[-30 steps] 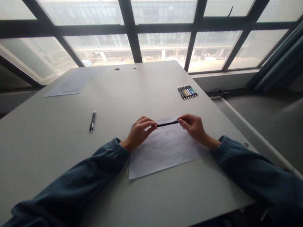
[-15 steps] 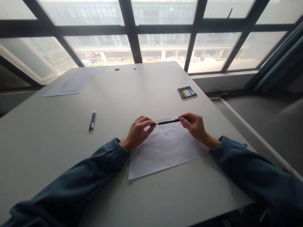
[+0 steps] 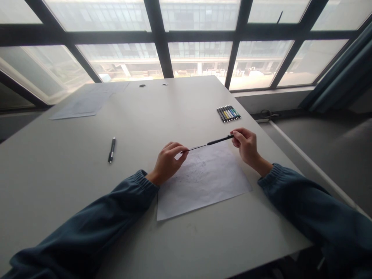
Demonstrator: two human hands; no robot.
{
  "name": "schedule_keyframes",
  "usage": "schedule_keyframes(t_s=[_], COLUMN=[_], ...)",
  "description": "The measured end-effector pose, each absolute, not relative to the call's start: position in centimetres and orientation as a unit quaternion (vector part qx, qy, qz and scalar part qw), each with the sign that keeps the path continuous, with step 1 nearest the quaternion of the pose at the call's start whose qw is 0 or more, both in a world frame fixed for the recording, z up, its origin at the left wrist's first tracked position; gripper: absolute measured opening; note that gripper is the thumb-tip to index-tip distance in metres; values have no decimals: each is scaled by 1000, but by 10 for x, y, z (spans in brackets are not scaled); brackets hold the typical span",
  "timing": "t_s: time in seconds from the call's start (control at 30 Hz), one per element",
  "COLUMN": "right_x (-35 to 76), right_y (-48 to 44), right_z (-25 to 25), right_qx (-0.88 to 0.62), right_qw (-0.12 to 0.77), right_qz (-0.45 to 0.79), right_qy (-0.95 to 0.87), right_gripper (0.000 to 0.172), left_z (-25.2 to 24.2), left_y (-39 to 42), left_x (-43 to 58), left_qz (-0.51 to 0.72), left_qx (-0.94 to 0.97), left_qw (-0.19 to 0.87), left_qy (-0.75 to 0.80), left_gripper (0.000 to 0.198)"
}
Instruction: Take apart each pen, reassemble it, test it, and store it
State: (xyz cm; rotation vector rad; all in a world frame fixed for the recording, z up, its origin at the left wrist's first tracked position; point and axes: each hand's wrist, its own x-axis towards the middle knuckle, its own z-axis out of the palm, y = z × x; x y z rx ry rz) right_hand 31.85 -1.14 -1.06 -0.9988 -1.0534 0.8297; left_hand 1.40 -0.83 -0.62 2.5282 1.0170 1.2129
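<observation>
My left hand pinches the end of a thin dark rod, which looks like a pen refill or lead. Between thumb and fingers of my right hand is a black pen, its clip end toward the hand. The rod's far tip points at the pen's left end; whether they still touch I cannot tell. Both are held above a white sheet of paper with faint grey sketch marks, partly under my left hand.
A second dark pen lies on the white table to the left. A row of several pens with coloured parts lies near the right edge. More paper sheets lie at the far left, before the windows.
My right hand has moved right and away from me with the pen. A longer stretch of the thin rod now shows between the hands. My left hand has hardly moved.
</observation>
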Motion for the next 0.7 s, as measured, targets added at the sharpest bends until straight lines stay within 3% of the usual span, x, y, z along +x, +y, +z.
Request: schedule_keyframes(t_s=[0.27,0.53,0.7], right_x=[337,315,306], right_y=[3,-10,-18], right_z=[-7,-16,-21], right_qx=[-436,-483,-498], right_qw=[712,591,505], right_qz=[376,329,241], right_qy=[-402,-556,-663], right_gripper=[12,28,18], left_z=[-6,-10,-11], left_y=[-9,-8,-6], left_x=[14,14,14], left_qz=[408,401,358], left_qx=[841,857,876], left_qw=[79,98,93], left_qy=[346,308,310], left_gripper=[11,14,15])
